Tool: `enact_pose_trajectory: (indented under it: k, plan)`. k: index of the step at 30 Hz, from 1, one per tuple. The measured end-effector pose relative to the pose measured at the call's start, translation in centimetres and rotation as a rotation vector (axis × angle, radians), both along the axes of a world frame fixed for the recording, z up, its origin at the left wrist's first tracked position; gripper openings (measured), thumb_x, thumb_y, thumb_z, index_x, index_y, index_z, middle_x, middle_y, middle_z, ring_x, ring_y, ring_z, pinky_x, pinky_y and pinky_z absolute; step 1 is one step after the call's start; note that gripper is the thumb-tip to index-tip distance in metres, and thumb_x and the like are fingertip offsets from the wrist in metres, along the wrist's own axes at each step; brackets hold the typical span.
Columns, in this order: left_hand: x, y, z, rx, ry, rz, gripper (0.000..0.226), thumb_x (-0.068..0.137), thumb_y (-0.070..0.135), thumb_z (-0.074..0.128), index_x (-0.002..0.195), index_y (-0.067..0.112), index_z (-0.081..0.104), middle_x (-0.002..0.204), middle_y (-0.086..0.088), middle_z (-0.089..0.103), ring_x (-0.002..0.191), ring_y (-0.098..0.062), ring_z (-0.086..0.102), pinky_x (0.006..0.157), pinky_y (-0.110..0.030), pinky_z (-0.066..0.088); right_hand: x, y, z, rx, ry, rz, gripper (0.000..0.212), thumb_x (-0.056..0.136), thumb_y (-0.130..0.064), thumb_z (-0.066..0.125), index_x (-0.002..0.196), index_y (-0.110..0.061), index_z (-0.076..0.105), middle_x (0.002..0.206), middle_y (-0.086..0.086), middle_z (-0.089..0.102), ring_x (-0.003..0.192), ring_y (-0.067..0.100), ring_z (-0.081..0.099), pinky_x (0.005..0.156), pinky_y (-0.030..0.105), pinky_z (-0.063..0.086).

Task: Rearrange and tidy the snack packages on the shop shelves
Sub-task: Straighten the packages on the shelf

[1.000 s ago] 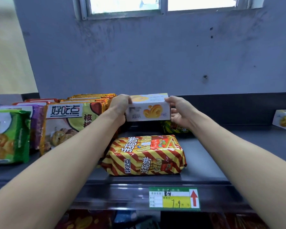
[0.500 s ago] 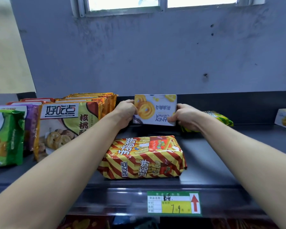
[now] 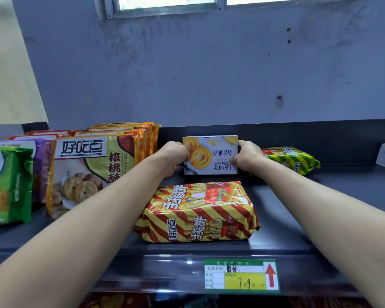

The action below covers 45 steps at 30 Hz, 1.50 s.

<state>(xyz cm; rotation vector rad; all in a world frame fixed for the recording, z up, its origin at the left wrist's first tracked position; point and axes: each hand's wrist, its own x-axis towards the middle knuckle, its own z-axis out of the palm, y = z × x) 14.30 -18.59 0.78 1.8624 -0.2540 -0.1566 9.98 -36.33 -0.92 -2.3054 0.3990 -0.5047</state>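
Gripping cookie box (image 3: 210, 155) both sides | striped pack (image 3: 197, 213) in front | green pack (image 3: 291, 158) right

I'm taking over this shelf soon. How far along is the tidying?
Done: the orange walnut-cookie bags stand in a row at left. In hand: the left hand and right hand hold the white butter-cookie box upright, print upside down. Left: the red-and-yellow striped pack and green-and-yellow striped pack lie loose.

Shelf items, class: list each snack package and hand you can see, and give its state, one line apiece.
Cookie box: upright, print upside down, held at both ends.
Left hand: gripping box.
Right hand: gripping box.
Red-striped pack: lying flat.
Green-striped pack: lying flat.
Walnut-cookie bags: standing, leaning back.
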Motion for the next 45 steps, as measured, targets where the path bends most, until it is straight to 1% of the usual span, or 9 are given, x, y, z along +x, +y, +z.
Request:
enact_pose_trajectory:
  k: [11,16,20,24,28,35,38,40,45]
  plan:
    - [-1.2,0.2,0.3,0.079,-0.006,0.001,0.037,0.088,-0.01,0.043,0.118,0.006,0.058,0.117,-0.01,0.06,0.103,-0.022,0.056,0.066,-0.026,0.047,-0.8,-0.1,0.1,-0.018,0.05,-0.017,0.02,0.09,-0.011,0.055,0.104,-0.003,0.065,0.108,0.013,0.067,0.097,0.03,0.064,0.08,0.036,0.056]
    - [-2.1,0.6,0.8,-0.027,0.006,0.003,0.053,0.09,-0.01,0.044,0.137,0.012,0.04,0.132,-0.013,0.049,0.1,-0.022,0.056,0.067,-0.029,0.051,-2.3,0.8,0.6,0.213,-0.001,0.102,0.039,0.093,-0.003,0.033,0.115,-0.018,0.062,0.105,0.007,0.07,0.067,0.018,0.06,0.042,0.022,0.038]
    - [-2.7,0.7,0.9,-0.062,-0.007,-0.084,0.08,0.087,-0.012,0.048,0.149,0.029,0.018,0.134,-0.011,0.041,0.102,-0.024,0.058,0.064,-0.028,0.054,-3.0,1.1,1.7,0.387,-0.048,0.19,0.059,0.088,0.004,0.025,0.115,-0.042,0.052,0.091,-0.007,0.068,0.073,0.012,0.061,0.059,0.029,0.038]
    - [-3.4,0.4,0.4,0.014,0.003,-0.188,0.052,0.09,-0.001,0.053,0.137,0.018,0.04,0.121,-0.014,0.058,0.105,-0.028,0.062,0.082,-0.036,0.056,-2.5,1.3,2.6,0.597,-0.241,0.225,0.073,0.081,0.011,0.032,0.131,-0.039,0.049,0.114,0.004,0.064,0.087,0.018,0.063,0.055,0.027,0.05]
    - [-3.8,0.2,0.5,0.217,-0.058,-0.195,0.029,0.094,0.016,0.054,0.123,0.016,0.053,0.108,-0.002,0.062,0.096,-0.017,0.059,0.084,-0.034,0.05,-2.9,1.8,2.6,0.508,-0.355,0.134,0.077,0.083,0.006,0.045,0.148,-0.03,0.025,0.127,-0.004,0.027,0.094,0.014,0.052,0.051,0.012,0.046]
    - [-3.5,-0.6,0.9,0.02,-0.164,-0.039,0.078,0.09,0.016,0.062,0.145,0.029,0.008,0.118,-0.009,0.055,0.103,-0.025,0.06,0.076,-0.037,0.056,-3.4,1.9,2.5,0.486,-0.226,0.249,0.044,0.08,0.013,0.049,0.112,-0.016,0.055,0.088,0.002,0.065,0.09,0.022,0.063,0.058,0.024,0.05]
    - [-3.3,-0.7,1.0,0.162,-0.35,-0.01,0.066,0.09,0.006,0.058,0.14,0.036,0.026,0.125,-0.01,0.039,0.105,-0.024,0.053,0.076,-0.035,0.057,-3.8,1.7,1.8,0.431,-0.058,0.306,0.07,0.083,0.011,0.044,0.128,-0.043,0.041,0.104,-0.002,0.064,0.096,0.012,0.058,0.066,0.023,0.049]
    - [-3.2,-0.6,1.0,0.134,-0.366,-0.033,0.055,0.09,0.002,0.056,0.132,0.032,0.037,0.126,-0.011,0.047,0.107,-0.027,0.057,0.072,-0.036,0.059,-3.6,1.9,1.2,0.427,0.037,0.325,0.083,0.082,0.011,0.043,0.131,-0.055,0.029,0.117,-0.002,0.06,0.111,0.022,0.052,0.088,0.044,0.049]
    - [-3.4,0.2,1.1,-0.035,-0.319,0.005,0.038,0.092,-0.001,0.05,0.121,0.022,0.039,0.11,-0.006,0.057,0.097,-0.023,0.061,0.068,-0.038,0.059,-2.9,2.4,1.5,0.433,-0.036,0.347,0.09,0.083,0.013,0.041,0.143,-0.051,0.02,0.116,-0.001,0.065,0.105,0.02,0.061,0.083,0.045,0.053]
